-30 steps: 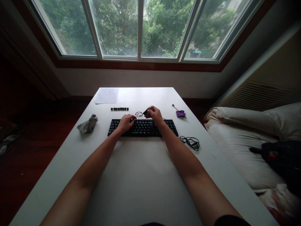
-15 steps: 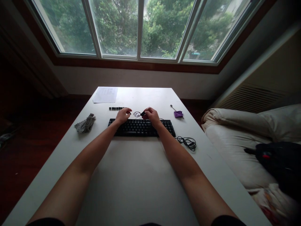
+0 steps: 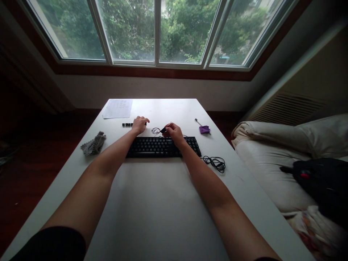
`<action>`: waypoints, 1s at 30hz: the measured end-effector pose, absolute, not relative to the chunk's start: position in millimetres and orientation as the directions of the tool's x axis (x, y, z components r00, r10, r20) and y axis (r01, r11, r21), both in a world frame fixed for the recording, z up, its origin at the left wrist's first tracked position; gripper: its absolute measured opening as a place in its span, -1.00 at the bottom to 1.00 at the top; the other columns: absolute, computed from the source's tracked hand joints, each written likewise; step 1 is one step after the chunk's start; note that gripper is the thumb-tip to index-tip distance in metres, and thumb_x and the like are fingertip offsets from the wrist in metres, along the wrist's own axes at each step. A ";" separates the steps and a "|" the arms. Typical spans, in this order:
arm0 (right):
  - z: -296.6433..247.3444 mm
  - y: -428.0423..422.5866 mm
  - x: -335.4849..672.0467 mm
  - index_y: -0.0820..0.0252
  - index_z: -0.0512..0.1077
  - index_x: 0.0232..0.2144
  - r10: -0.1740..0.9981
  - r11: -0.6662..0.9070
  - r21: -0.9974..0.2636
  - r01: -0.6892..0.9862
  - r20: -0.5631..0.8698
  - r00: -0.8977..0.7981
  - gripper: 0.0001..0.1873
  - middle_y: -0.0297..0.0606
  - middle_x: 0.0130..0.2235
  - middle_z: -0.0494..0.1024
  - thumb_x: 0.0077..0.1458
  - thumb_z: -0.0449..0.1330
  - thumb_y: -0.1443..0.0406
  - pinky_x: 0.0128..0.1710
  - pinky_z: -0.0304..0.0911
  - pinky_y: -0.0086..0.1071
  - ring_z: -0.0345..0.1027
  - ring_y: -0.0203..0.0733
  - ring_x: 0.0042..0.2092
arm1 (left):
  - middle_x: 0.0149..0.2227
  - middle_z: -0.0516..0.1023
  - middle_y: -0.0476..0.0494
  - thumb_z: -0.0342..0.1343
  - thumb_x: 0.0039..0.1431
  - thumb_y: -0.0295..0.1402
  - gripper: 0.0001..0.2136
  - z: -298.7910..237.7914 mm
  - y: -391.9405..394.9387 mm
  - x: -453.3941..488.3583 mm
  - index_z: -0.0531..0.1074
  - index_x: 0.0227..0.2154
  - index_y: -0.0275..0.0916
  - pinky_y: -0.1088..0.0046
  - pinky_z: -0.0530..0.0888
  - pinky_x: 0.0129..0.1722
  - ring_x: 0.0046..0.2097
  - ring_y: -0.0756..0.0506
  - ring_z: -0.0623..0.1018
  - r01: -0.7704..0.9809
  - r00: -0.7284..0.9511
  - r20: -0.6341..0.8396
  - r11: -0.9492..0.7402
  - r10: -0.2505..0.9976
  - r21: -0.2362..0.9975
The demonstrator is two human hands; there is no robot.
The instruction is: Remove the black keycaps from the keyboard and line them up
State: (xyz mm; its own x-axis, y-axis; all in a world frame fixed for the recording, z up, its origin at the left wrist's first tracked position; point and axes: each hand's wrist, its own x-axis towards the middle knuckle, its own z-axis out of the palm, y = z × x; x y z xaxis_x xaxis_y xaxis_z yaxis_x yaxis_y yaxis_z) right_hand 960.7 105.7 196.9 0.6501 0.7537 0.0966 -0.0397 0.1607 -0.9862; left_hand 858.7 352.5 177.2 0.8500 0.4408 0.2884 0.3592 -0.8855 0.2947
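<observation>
My left hand (image 3: 139, 125) is over the right end of a row of small black keycaps (image 3: 127, 124), hiding part of it. Its thumb and fingers are closed about a dark keycap (image 3: 146, 123) at the tabletop. Just behind the black keyboard (image 3: 154, 147), my right hand (image 3: 174, 133) pinches what looks like a wire keycap puller (image 3: 163, 129), with a black handle and thin wires sticking out. Between the hands lies a round clear-looking item (image 3: 155, 131) with a dark rim.
On the white table (image 3: 160, 203) are a grey knitted cloth (image 3: 94, 144) at left and paper sheets (image 3: 117, 108) at the back. A small brush (image 3: 197, 121), purple cloth (image 3: 204, 129) and coiled cable (image 3: 216, 164) lie at right. A sofa (image 3: 268, 170) flanks the table.
My left hand has moved from above the keyboard, back and left to the keycap row, carrying the keycap. The right hand stays nearly in place with the puller. The view has shifted slightly.
</observation>
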 end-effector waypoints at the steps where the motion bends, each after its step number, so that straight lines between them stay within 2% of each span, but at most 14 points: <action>1: 196.9 106.1 960.5 0.15 0.34 -0.29 0.753 0.165 -0.985 -0.046 0.096 0.652 -0.83 -0.38 -0.47 0.56 0.05 0.22 0.24 -0.50 0.43 -0.43 0.51 -0.24 -0.49 | -0.07 0.57 -0.21 0.09 0.10 -0.57 -0.63 175.4 353.1 859.7 0.60 -0.11 -0.08 0.09 0.34 0.04 0.06 -0.31 0.38 0.369 0.851 0.276 -0.882 0.447 0.293; 12: 192.7 111.3 956.3 0.14 0.35 -0.30 0.769 0.165 -0.984 -0.067 0.085 0.633 -0.83 -0.38 -0.43 0.58 0.03 0.22 0.24 -0.47 0.45 -0.41 0.51 -0.25 -0.48 | -0.05 0.54 -0.21 0.12 0.09 -0.50 -0.63 166.6 360.5 866.1 0.59 -0.07 -0.04 0.05 0.36 0.08 0.08 -0.32 0.37 0.377 0.859 0.250 -0.883 0.447 0.280; 17: 191.1 110.7 957.0 0.15 0.36 -0.31 0.770 0.172 -0.983 -0.066 0.092 0.632 -0.84 -0.38 -0.43 0.57 0.03 0.22 0.25 -0.47 0.45 -0.40 0.52 -0.24 -0.47 | 0.05 0.49 -0.20 0.11 0.11 -0.51 -0.60 165.9 362.2 864.9 0.57 -0.02 -0.04 0.06 0.34 0.12 0.13 -0.31 0.35 0.384 0.846 0.274 -0.880 0.457 0.280; 23: 192.9 110.3 955.7 0.15 0.35 -0.32 0.775 0.170 -0.982 -0.077 0.085 0.627 -0.86 -0.37 -0.42 0.57 0.03 0.22 0.27 -0.48 0.44 -0.40 0.52 -0.23 -0.47 | -0.04 0.55 -0.20 0.11 0.12 -0.53 -0.60 164.8 365.6 864.6 0.57 -0.01 -0.06 0.07 0.34 0.10 0.10 -0.31 0.37 0.387 0.850 0.254 -0.873 0.462 0.296; 30: 191.1 110.2 957.5 0.15 0.35 -0.31 0.775 0.185 -0.980 -0.068 0.103 0.623 -0.86 -0.36 -0.40 0.57 0.06 0.22 0.26 -0.48 0.45 -0.41 0.52 -0.24 -0.46 | 0.00 0.56 -0.18 0.13 0.14 -0.47 -0.62 164.3 363.4 862.6 0.55 0.02 -0.06 0.10 0.35 0.11 0.12 -0.30 0.35 0.417 0.833 0.250 -0.858 0.493 0.300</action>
